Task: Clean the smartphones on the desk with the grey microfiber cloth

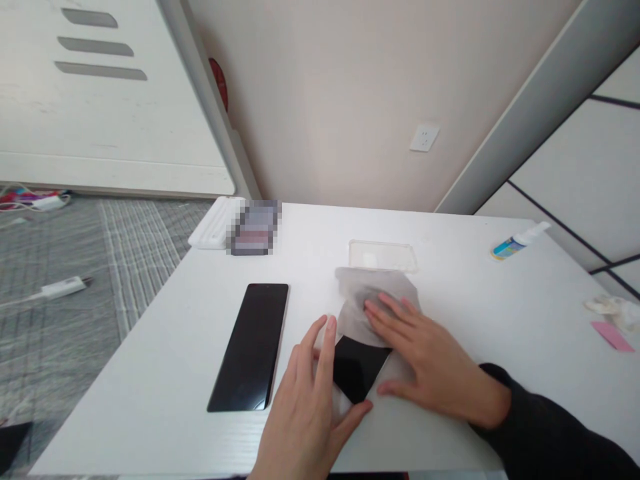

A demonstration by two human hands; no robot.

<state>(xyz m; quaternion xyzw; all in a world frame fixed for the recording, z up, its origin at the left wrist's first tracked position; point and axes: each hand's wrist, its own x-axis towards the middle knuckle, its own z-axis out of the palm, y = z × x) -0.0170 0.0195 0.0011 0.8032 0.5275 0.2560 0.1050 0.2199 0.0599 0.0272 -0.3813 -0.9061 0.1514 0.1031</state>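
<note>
My right hand (425,360) lies flat, fingers stretched out, pressing a thin grey-white cloth (375,300) onto a black phone (357,370) near the table's front. My left hand (310,400) steadies that phone, with fingers along its left edge and the thumb at its near corner. The cloth hides most of the phone's far half. A second black phone (253,347) lies face up to the left, apart from both hands. A clear phone case (383,255) rests just beyond the cloth.
The white table (500,320) also carries a white box (215,223) and a blurred item at the back left, a small spray bottle (517,243) at the back right, and a crumpled wipe (613,308) with a pink strip (613,337) at the right edge. Cables lie on the grey floor.
</note>
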